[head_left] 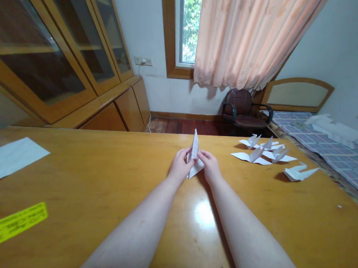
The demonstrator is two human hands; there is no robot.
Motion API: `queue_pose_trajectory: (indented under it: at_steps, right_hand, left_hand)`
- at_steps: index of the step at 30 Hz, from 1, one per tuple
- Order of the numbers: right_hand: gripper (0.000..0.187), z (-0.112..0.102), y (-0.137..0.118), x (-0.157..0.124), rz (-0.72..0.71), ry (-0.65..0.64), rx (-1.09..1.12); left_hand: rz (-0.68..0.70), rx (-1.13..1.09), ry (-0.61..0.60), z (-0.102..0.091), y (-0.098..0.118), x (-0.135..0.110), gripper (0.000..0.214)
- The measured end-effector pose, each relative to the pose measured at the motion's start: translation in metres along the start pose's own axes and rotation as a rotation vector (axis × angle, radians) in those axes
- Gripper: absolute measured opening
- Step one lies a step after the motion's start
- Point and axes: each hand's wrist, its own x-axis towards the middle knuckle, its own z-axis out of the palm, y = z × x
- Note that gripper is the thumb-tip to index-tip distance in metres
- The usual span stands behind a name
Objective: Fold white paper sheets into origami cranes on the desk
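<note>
A folded white paper piece (195, 149) with a narrow upright point stands between my hands, above the middle of the wooden table (103, 202). My left hand (181, 163) grips its left side, thumb across the front. On the other side, my right hand (209, 163) pinches the right edge between thumb and fingers. The lower part of the paper spreads out in a flap below my thumbs. Some of my fingers are hidden behind the paper.
Several folded paper cranes (256, 154) stand at the table's far right, with one paper crane (298, 172) nearer the right edge. White paper sheets (14, 157) and a yellow printed strip (15, 225) lie at left. Beyond the table are a chair (243, 109) and a bed (332, 134).
</note>
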Motion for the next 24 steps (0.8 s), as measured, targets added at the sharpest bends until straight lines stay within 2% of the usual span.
queue_pose_trajectory:
  at_steps: [3,8,17,21,24]
  right_hand:
    - [0.027,-0.0001,-0.0001,-0.0006,-0.037,0.011,-0.089]
    - [0.026,-0.0027,0.0047,0.0029,0.029,0.139,-0.035]
    - [0.026,0.0017,-0.0021,-0.0035,0.048,0.067,-0.046]
    - [0.032,0.0006,-0.0003,-0.0016,0.037,0.124,-0.034]
    - [0.028,-0.0019,0.0031,0.002,0.039,0.163,0.004]
  left_hand:
    - [-0.039,-0.069,0.024,0.0011,-0.0001,0.0007,0.036]
    - [-0.12,-0.164,0.078,-0.0003,-0.0025,0.0029,0.024]
    - [-0.174,-0.143,0.127,-0.0059,-0.0007,0.0035,0.014]
    - [-0.243,-0.236,0.187,-0.0072,-0.0018,0.0061,0.011]
    - [-0.306,-0.332,0.236,-0.0087,-0.0015,0.0077,0.01]
